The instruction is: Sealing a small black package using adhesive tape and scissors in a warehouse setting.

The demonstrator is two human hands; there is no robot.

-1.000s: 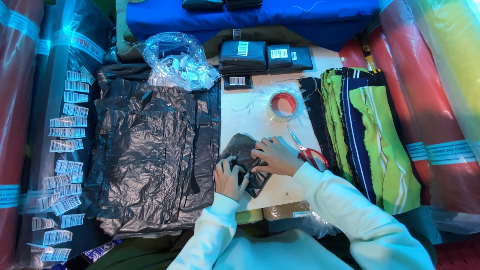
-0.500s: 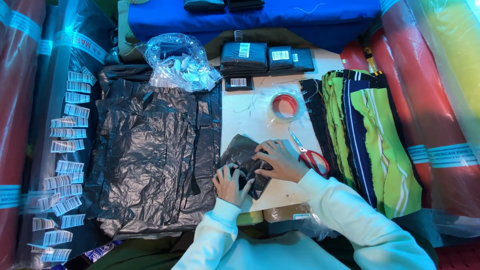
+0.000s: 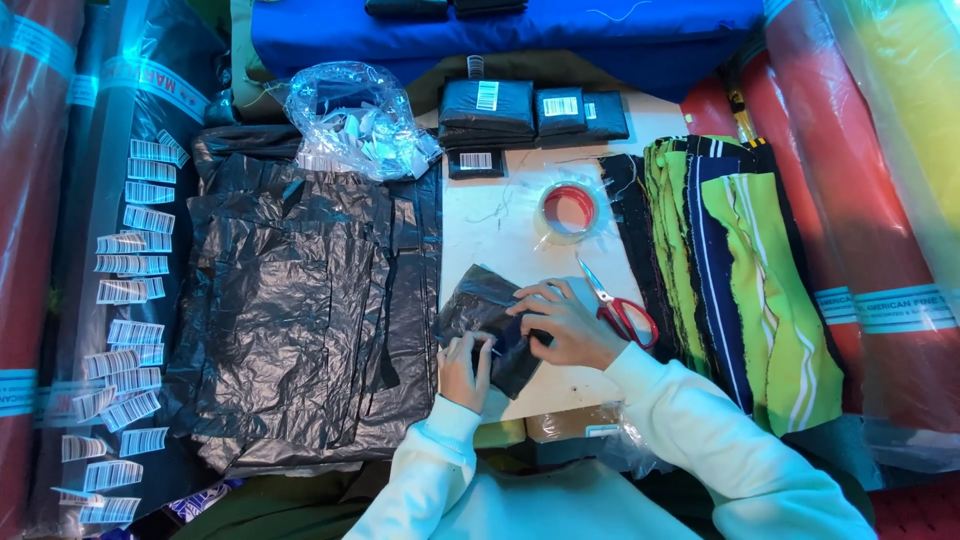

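A small black plastic packet (image 3: 490, 325) is pressed on the white tabletop (image 3: 490, 225) by the left hand (image 3: 465, 368) and right hand (image 3: 562, 322), fingers curled on its edges. Just right of the packet, red scissors (image 3: 622, 312) are laid; beyond it, a tape roll (image 3: 568, 211); left, black bags (image 3: 300, 300).

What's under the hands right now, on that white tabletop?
A small black plastic-wrapped packet lies on the white table, pressed by the left hand and the right hand. What the wrap holds is covered; red-handled scissors lie beside.
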